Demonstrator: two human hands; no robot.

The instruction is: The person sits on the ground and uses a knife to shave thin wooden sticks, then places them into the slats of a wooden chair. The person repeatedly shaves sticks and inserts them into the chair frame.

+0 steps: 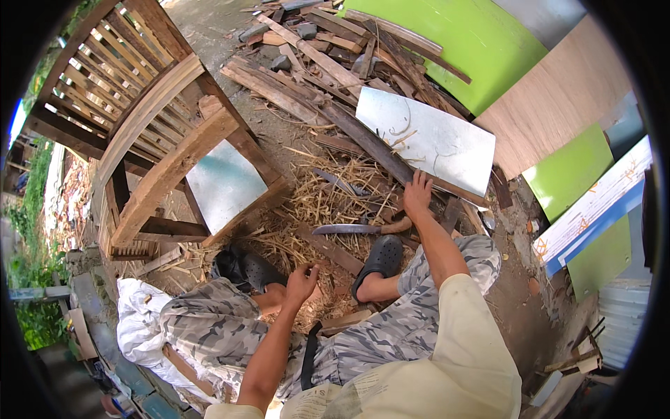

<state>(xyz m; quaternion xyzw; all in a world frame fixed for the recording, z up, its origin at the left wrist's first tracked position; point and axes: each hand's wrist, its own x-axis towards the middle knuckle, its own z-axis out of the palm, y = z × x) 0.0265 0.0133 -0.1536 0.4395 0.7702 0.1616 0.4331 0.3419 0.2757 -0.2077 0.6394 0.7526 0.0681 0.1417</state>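
My right hand is out in front, with its fingers over the near end of a long dark wooden plank that slants away to the upper left. My left hand hovers in front of my lap with curled fingers; whether anything is inside them is hidden. Between the two, a curved knife with a wooden handle lies on the ground, beside my right foot in its dark clog. Farther off, a second grey blade rests among wood shavings.
To the left stands a slatted wooden chair frame with a white panel in it. A heap of scrap wood lies ahead, partly under a white sheet. Green panels and plywood are at the right.
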